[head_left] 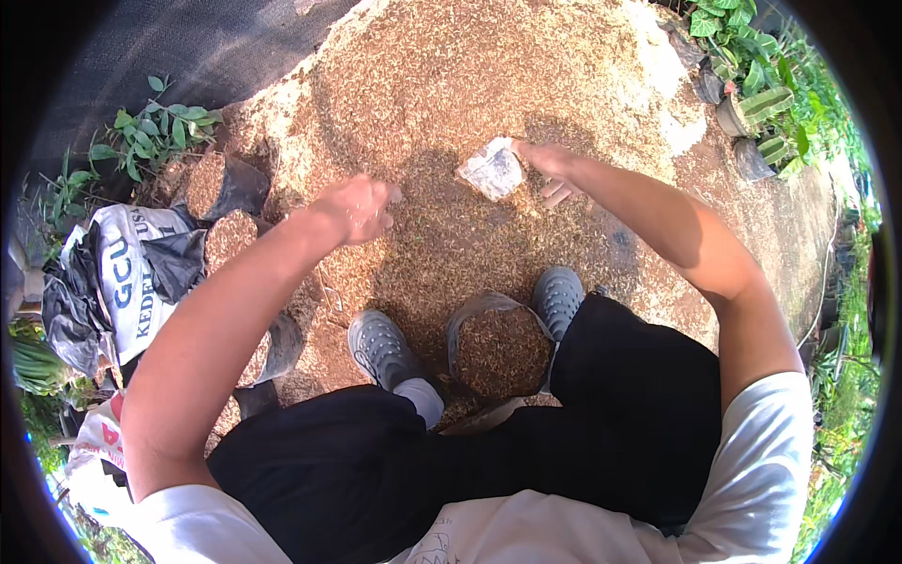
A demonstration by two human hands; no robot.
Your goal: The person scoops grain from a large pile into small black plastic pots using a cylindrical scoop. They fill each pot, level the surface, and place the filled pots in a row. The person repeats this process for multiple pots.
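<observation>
A small piece of clear, whitish plastic (492, 171), perhaps a bag, shows above the brown chaff-like mix. Its upper right edge meets the fingertips of my right hand (554, 167), which pinches it there while the lower fingers hang apart. My left hand (361, 209) is over the mix to the left, its fingers bent and apart, flecked with bits and holding nothing I can see. Between my feet stands a plastic bag (500, 350) filled with the same brown mix.
The heap of mix (451, 66) spreads ahead. Several filled dark bags, such as one bag (240, 188), line the left beside a white printed sack (141, 258). Dark netting (216, 47) lies far left; potted plants (752, 113) stand far right. Grey clogs (383, 348) are on my feet.
</observation>
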